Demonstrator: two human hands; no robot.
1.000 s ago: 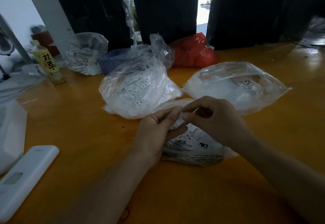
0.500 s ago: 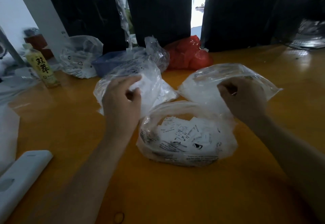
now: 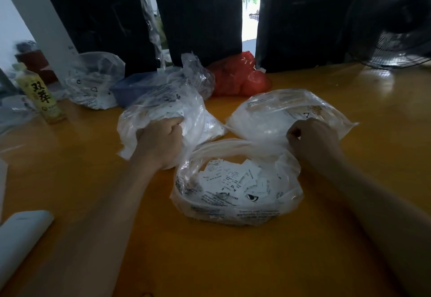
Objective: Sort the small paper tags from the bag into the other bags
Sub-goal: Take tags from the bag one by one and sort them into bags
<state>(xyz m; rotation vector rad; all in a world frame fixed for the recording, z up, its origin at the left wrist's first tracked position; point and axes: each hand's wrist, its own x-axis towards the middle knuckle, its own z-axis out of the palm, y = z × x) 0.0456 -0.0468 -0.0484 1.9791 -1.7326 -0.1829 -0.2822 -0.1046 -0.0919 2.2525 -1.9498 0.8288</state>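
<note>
- While both hands were out over the sorting bags, my left fingers (image 3: pixel 173 125) were curled into the film of the left clear bag (image 3: pixel 161 112), and whether a tag sat pinched between them I could not tell.
- My right fingers (image 3: pixel 294 133) were curled too, bunched at the near edge of the right clear bag (image 3: pixel 282 114); the plastic hid what they held, if anything.
- Further out, the left hand (image 3: pixel 161 145) lay against the lower side of its bag, and the right hand (image 3: pixel 313 139) sat where its bag met the rim of the source bag (image 3: pixel 235 210).
- That source bag stood open on the bench (image 3: pixel 233 261) between my forearms, close to me, with a loose heap of small paper tags (image 3: pixel 235 177) in its bottom; size letters showed on a few.
- Both receiving bags already looked well filled with white slips, so I judged a good share of the sorting done.
- A fair pile remained in the source bag, so I judged many more drops were still to come.
- Beyond these lay another clear bag (image 3: pixel 93 82), a red bag (image 3: pixel 240 76), a blue tray (image 3: pixel 130 86) and a yellow bottle (image 3: pixel 43 96), with a fan (image 3: pixel 396 28) at the far right.
</note>
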